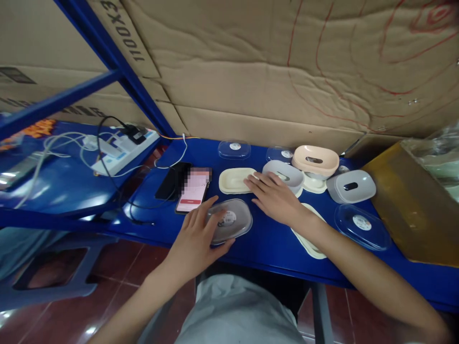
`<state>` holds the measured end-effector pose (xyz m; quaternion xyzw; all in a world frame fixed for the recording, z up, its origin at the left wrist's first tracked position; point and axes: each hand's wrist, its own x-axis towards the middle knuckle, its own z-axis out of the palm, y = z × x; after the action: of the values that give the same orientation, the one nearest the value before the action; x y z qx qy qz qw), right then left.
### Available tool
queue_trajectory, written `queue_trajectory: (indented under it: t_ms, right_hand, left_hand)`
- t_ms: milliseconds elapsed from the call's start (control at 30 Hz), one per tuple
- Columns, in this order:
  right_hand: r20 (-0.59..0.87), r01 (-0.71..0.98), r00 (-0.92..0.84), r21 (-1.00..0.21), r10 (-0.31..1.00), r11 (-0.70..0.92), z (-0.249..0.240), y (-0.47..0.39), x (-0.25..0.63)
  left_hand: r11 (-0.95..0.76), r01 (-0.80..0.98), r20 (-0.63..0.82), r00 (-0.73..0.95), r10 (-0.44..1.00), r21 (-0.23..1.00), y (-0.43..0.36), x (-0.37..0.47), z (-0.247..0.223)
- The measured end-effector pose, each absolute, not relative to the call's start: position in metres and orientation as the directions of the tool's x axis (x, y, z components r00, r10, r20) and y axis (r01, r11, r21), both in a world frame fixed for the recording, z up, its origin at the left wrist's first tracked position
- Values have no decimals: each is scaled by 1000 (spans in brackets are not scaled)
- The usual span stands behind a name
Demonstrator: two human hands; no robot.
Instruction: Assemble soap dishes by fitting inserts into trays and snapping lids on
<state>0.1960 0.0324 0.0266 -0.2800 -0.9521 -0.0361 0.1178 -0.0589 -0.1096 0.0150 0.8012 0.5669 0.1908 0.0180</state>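
Near the table's front edge, my left hand [201,229] rests with spread fingers on a grey soap box [238,228], which has a clear lid with a round label. My right hand [274,196] reaches over to a cream oval tray [233,181], its fingers stretched across the tray's right end. Just behind that hand stands a light grey soap dish [292,174] with a slot in its bottom. A second cream tray [311,243] lies partly under my right forearm.
A peach dish [315,158], another grey dish [353,186] and a clear lid [362,227] lie to the right, beside a cardboard box [416,205]. Further clear lids [234,150] are at the back. Left are a lit phone [193,191], a dark phone [170,184] and a power strip [125,153] with cables.
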Motion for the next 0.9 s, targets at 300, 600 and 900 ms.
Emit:
queue_trajectory:
  t_ms: [300,600,900]
  right_hand:
    - [215,612,-775,20,594,791,18,-8,220]
    - [201,568,-747,-302,634,766,24,-40,283]
    - [358,700,-611,-170,706,693,33,21,292]
  left_hand:
    - [-331,920,374,237,897,211,-110,-73,12]
    - [-268,952,366,200,909,145,-37,-54,13]
    - [-662,716,281,604,746,220,-21,-19,31]
